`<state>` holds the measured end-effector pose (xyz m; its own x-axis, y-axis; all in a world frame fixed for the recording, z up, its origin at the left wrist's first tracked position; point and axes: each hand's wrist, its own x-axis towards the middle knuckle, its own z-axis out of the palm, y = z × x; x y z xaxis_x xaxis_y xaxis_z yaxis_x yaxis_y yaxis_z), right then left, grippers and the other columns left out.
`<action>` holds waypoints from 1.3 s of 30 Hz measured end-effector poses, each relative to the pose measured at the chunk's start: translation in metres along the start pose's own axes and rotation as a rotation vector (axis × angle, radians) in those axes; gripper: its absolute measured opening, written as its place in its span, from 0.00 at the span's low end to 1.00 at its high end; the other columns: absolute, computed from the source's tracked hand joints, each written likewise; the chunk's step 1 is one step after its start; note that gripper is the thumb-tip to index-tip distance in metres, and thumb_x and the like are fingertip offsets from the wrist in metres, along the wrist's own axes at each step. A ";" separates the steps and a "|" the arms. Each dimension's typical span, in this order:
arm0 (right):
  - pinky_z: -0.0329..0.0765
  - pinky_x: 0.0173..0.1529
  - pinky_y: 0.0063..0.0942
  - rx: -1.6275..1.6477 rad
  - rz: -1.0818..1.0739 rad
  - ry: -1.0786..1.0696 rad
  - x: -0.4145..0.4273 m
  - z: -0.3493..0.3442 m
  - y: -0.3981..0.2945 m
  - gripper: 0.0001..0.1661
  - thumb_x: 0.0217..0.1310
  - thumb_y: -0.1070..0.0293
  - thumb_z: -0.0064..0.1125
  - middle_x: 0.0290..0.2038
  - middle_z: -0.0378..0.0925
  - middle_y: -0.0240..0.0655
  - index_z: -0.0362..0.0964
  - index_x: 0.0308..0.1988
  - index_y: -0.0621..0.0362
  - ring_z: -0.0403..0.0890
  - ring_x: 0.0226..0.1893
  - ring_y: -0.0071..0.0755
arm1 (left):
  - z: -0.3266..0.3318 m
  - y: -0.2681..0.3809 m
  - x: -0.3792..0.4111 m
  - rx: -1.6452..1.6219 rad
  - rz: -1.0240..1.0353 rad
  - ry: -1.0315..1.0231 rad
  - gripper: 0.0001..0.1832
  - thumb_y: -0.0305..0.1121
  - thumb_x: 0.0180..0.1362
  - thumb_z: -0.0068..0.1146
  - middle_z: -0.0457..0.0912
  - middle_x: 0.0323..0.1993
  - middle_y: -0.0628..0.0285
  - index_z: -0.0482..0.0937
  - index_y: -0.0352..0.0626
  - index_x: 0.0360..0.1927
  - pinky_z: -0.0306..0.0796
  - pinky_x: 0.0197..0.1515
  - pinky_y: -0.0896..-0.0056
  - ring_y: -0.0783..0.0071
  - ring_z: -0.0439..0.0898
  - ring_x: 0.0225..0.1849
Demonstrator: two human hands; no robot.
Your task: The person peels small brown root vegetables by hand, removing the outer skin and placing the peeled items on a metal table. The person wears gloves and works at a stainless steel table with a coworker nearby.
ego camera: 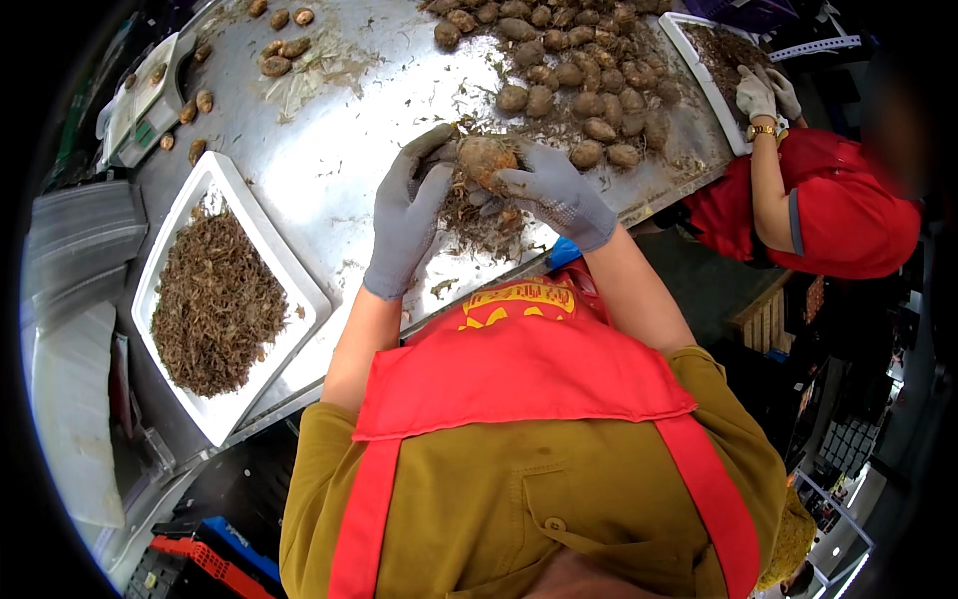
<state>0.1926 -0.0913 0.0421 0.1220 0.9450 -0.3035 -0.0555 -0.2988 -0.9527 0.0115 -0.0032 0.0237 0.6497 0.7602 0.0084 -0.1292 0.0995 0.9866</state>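
Note:
Between my gloved hands is a brown taro corm (pixel 483 159), its skin rough with an orange-tinged patch on the right. My right hand (pixel 561 193), in a grey knit glove, grips the corm from the right, with fingers curling underneath. The left hand (pixel 413 206) wears a matching glove with darkened fingertips and closes on the corm's other side. Beneath it, loose husk fibres (pixel 490 236) lie on the metal table (pixel 329 176) near its front edge. Farther back, a large heap of similar corms (pixel 591 78) covers the table.
At left stands a white foam tray (pixel 307 296) of shredded husk, with a weighing scale (pixel 146 105) behind it. Several small corms (pixel 275 66) and a crumpled plastic sheet (pixel 318 78) lie at the back. A co-worker (pixel 816 195) in red works at another tray (pixel 700 60).

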 end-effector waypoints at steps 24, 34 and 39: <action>0.76 0.51 0.26 0.046 -0.090 -0.047 -0.009 -0.003 0.038 0.34 0.53 0.67 0.64 0.48 0.80 0.41 0.68 0.59 0.68 0.80 0.45 0.28 | 0.018 0.004 0.010 0.078 -0.033 0.031 0.15 0.36 0.69 0.46 0.75 0.23 0.67 0.79 0.34 0.43 0.67 0.32 0.78 0.82 0.71 0.26; 0.78 0.27 0.22 0.524 0.182 0.276 -0.140 -0.089 0.123 0.24 0.60 0.65 0.63 0.37 0.80 0.36 0.69 0.52 0.63 0.83 0.31 0.26 | 0.004 -0.041 -0.004 0.134 -0.263 -0.056 0.13 0.33 0.67 0.51 0.75 0.27 0.69 0.80 0.35 0.47 0.66 0.31 0.79 0.83 0.71 0.26; 0.76 0.27 0.20 0.629 0.405 0.389 -0.156 -0.092 0.217 0.15 0.62 0.65 0.60 0.32 0.78 0.30 0.70 0.48 0.52 0.80 0.24 0.25 | 0.019 -0.048 -0.010 0.162 -0.296 -0.141 0.13 0.33 0.66 0.52 0.76 0.29 0.70 0.80 0.36 0.47 0.65 0.33 0.80 0.85 0.71 0.28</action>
<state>0.2523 -0.3160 -0.1191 0.3005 0.6332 -0.7133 -0.6959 -0.3659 -0.6180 0.0258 -0.0279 -0.0201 0.7392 0.6168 -0.2706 0.1932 0.1906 0.9625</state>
